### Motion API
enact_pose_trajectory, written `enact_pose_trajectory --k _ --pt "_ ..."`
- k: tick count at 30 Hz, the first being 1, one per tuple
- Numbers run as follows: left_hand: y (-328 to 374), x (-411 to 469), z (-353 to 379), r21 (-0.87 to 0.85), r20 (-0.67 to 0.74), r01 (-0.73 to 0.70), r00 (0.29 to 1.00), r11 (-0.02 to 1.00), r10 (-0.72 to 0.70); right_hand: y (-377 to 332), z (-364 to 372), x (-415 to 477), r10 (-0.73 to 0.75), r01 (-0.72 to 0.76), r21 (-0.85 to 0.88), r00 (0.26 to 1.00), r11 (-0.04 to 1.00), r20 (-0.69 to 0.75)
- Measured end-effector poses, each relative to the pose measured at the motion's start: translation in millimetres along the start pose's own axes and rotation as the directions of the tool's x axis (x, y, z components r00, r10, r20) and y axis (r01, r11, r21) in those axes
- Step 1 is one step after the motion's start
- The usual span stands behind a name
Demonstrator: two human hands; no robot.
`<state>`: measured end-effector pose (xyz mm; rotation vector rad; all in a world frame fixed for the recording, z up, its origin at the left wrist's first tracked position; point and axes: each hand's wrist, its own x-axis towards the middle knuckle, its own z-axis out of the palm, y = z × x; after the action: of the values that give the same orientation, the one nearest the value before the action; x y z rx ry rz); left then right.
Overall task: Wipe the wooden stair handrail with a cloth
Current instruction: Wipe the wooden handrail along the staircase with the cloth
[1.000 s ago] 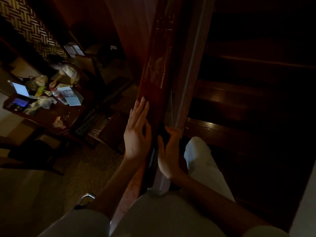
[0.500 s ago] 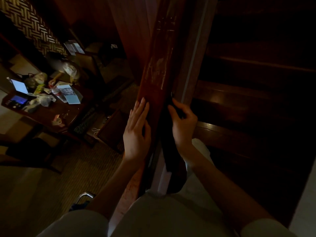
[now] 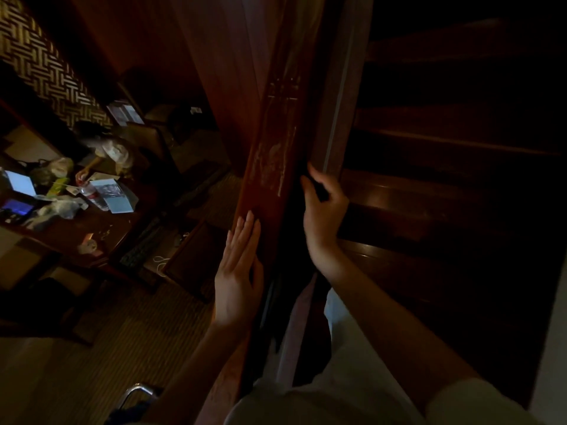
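Here the handrail (image 3: 270, 167) runs from 6 to 12 o'clock through the middle. The left hand (image 3: 237, 277) lies flat on it, fingers straight. At 2 o'clock from it, the right hand (image 3: 325, 213) curls round a dark cloth (image 3: 319, 191) against the rail's right side. A cluttered desk (image 3: 101, 228) sits at 9 o'clock.

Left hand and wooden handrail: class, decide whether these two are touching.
Touching. The head view shows the left hand lying flat, fingers straight, against the handrail, with no gap visible between them.
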<state>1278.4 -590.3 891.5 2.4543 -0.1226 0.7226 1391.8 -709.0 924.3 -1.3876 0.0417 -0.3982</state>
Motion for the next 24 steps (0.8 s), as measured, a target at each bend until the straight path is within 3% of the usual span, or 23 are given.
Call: enact_pose_trajectory --k 2,6,8,14,21,24 --pt "0 -1 0 -0.001 0.002 0.009 1.0 1.0 -0.009 -1 1 0 0.008 -0.008 0.039 1.0 0.999 0.014" --pt "-4 -2 1 0.0 0.002 -0.002 1.0 1.0 0.002 23 -27 -72 0.171 -0.18 0.036 0.968 0.983 0.186" --pt "-4 -2 1 -0.002 0.001 -0.009 1.0 1.0 0.009 23 -26 -65 0.152 -0.162 0.043 0.973 0.986 0.171" --pt "-2 -1 0 -0.014 0.001 -0.001 1.0 1.0 0.001 -22 19 71 0.036 -0.036 0.014 0.999 0.999 -0.009" --pt "-6 0 4 -0.009 0.002 -0.011 1.0 1.0 0.011 14 -12 -33 0.127 -0.131 0.041 0.987 0.99 0.098" --pt "-6 -1 4 -0.009 -0.003 -0.013 1.0 1.0 0.013 7 -2 -9 0.099 -0.099 0.005 0.994 0.995 0.048"
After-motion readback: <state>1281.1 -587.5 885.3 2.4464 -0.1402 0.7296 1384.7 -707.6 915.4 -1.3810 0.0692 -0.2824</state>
